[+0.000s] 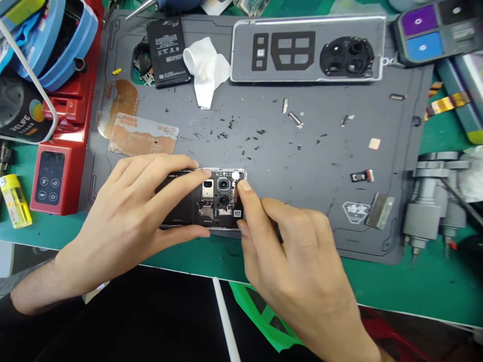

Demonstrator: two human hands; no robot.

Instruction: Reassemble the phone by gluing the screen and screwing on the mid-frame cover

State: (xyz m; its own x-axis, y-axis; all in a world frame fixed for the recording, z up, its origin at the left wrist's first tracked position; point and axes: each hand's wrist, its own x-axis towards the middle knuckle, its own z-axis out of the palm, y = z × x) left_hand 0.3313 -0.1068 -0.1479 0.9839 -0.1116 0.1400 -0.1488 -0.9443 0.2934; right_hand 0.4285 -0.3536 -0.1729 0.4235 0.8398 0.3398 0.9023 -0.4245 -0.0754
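Two hands on one opened phone (215,198), back off, lying flat at the near edge of the grey mat (302,156), left of its middle. Long axis runs left-right along that edge, camera end pointing right. My left hand (124,221) clamps the left part, fingers over the far side, thumb on the near side. My right hand (302,261) comes in from the right, index tip and thumb closed on the camera end's corners; nothing else in it that I can see. Right hand is nearer the cameras. Back cover (307,48) lies at the mat's far edge, well apart.
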